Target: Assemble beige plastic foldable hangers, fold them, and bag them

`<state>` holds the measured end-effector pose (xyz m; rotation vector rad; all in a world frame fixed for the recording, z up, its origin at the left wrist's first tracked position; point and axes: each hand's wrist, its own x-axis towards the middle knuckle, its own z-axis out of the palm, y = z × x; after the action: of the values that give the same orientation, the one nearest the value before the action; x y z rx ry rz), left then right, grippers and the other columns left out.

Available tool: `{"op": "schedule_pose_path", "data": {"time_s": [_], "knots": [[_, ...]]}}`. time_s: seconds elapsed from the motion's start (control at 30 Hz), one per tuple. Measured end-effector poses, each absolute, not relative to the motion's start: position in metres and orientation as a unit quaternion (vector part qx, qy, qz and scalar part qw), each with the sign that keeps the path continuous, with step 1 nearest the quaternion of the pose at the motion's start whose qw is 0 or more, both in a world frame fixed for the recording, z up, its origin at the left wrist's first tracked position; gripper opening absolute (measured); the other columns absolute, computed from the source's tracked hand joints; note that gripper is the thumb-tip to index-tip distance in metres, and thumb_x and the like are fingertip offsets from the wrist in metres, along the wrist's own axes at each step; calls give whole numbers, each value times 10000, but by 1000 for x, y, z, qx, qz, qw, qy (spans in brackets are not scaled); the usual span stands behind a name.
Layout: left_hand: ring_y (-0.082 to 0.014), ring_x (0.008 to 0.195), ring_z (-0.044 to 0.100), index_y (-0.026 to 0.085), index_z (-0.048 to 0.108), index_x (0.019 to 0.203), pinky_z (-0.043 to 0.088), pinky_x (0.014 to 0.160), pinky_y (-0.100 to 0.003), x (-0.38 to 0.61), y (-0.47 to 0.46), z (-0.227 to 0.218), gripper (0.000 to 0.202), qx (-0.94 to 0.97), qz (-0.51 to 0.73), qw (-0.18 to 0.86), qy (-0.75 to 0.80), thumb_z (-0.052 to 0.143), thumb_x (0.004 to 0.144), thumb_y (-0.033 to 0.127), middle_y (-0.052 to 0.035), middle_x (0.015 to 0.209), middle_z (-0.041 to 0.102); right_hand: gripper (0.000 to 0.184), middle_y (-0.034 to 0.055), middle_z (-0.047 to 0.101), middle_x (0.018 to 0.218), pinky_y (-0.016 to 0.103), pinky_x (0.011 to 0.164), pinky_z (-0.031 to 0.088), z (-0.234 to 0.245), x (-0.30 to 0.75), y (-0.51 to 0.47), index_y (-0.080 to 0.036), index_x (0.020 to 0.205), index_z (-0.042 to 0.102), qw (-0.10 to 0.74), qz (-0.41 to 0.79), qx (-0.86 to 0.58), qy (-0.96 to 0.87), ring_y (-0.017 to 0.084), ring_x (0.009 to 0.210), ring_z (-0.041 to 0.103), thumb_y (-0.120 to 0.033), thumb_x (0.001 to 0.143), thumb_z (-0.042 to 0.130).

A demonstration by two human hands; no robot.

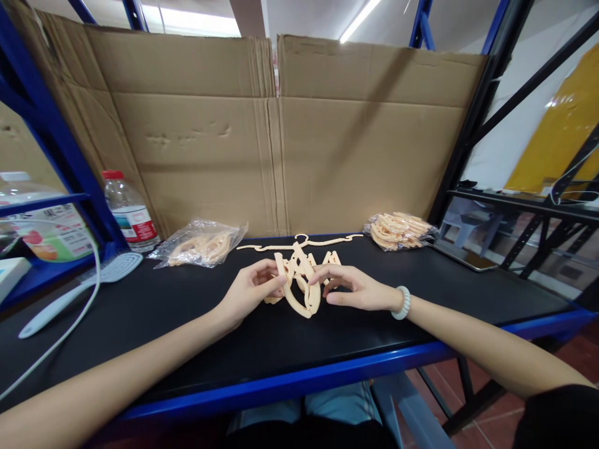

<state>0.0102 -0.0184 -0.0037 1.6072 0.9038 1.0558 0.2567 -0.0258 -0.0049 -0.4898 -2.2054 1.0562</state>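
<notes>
A cream plastic folding clothes hanger (294,304), its arms bent down into a pointed loop, is held up just over the black tabletop. The thumb and fingers of my left hand (253,290) pinch its left arm. On the opposite side, my right hand (358,288) has its curled fingers on the right arm, with the index finger laid along the top. More folded cream hangers (332,259) lie right behind, partly covered by my hands. Farther back, an unfolded hanger (276,247) is stretched out flat with its hook upward.
Clear bags of hangers lie at the back left (206,246) and back right (400,231). Leftward are a pale hairbrush (116,269), a white cable (93,293) and a red-capped bottle (133,215). Cardboard (210,143) walls the back; a flat tray (463,257) sits right.
</notes>
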Motion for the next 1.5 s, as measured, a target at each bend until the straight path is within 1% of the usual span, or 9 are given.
{"op": "schedule_pose_path", "data": {"time_s": [0.23, 0.4, 0.7, 0.77, 0.9, 1.1, 1.17, 1.3, 1.5], "knots": [[-144, 704, 616, 149, 612, 880, 566, 626, -286, 13, -18, -10, 283, 685, 411, 490, 348, 737, 697, 325, -9, 780, 618, 265, 68, 572, 1039, 283, 802, 474, -2, 256, -27, -170, 1083, 623, 263, 430, -185, -843, 137, 913, 563, -330, 880, 563], [-159, 799, 622, 172, 577, 1118, 565, 731, -333, 11, -18, -9, 451, 679, 411, 515, 324, 725, 720, 323, -22, 876, 613, 305, 79, 563, 1027, 251, 671, 475, 0, 256, -26, -148, 1078, 652, 284, 471, -197, -812, 110, 766, 570, -354, 865, 580], [-165, 822, 604, 185, 564, 1153, 535, 722, -318, 6, -17, -5, 438, 700, 397, 484, 344, 674, 765, 355, -52, 957, 596, 281, 7, 566, 647, 213, 488, 361, 3, 299, 15, -145, 706, 608, 523, 358, -364, -683, 77, 516, 454, -409, 798, 593], [-159, 796, 602, 178, 552, 1156, 532, 694, -312, 5, -17, -6, 423, 718, 385, 464, 347, 646, 785, 359, -58, 960, 598, 340, -10, 510, 536, 221, 438, 314, 4, 315, 23, -155, 637, 543, 470, 340, -454, -676, 78, 437, 412, -441, 821, 523], [-170, 814, 600, 177, 566, 1121, 524, 659, -289, 3, -16, -6, 333, 802, 355, 323, 356, 562, 835, 348, -57, 924, 616, 427, -18, 429, 425, 249, 441, 276, 2, 332, 26, -183, 520, 425, 223, 183, -587, -757, 93, 395, 381, -470, 825, 507], [-201, 1016, 553, 214, 539, 1158, 464, 904, -366, -1, -17, -5, 290, 911, 264, 86, 304, 489, 889, 311, -60, 1082, 602, 323, 44, 558, 664, 270, 579, 384, 0, 329, 22, -166, 659, 508, 170, 11, -555, -814, 146, 595, 507, -429, 846, 503], [-230, 1140, 489, 219, 511, 1203, 415, 984, -404, -2, -18, -5, 334, 923, 227, 61, 305, 494, 891, 337, -79, 1200, 551, 285, 89, 596, 860, 297, 678, 438, 2, 331, 21, -149, 844, 559, 181, 1, -544, -819, 180, 730, 558, -431, 835, 523], [-265, 1265, 391, 221, 445, 1291, 356, 1050, -447, -3, -20, -8, 435, 929, 176, 44, 322, 495, 891, 385, -107, 1339, 447, 506, 132, 523, 1209, 367, 947, 413, 3, 335, 20, -154, 1217, 491, 161, 46, -474, -865, 240, 1093, 522, -478, 831, 539], [-284, 1314, 338, 213, 394, 1354, 332, 1070, -461, -4, -20, -13, 498, 935, 136, 39, 324, 465, 905, 417, -125, 1396, 395, 631, 146, 454, 1320, 374, 1037, 354, 0, 328, 18, -142, 1347, 415, 111, 66, -446, -886, 253, 1211, 462, -506, 842, 519]]}}
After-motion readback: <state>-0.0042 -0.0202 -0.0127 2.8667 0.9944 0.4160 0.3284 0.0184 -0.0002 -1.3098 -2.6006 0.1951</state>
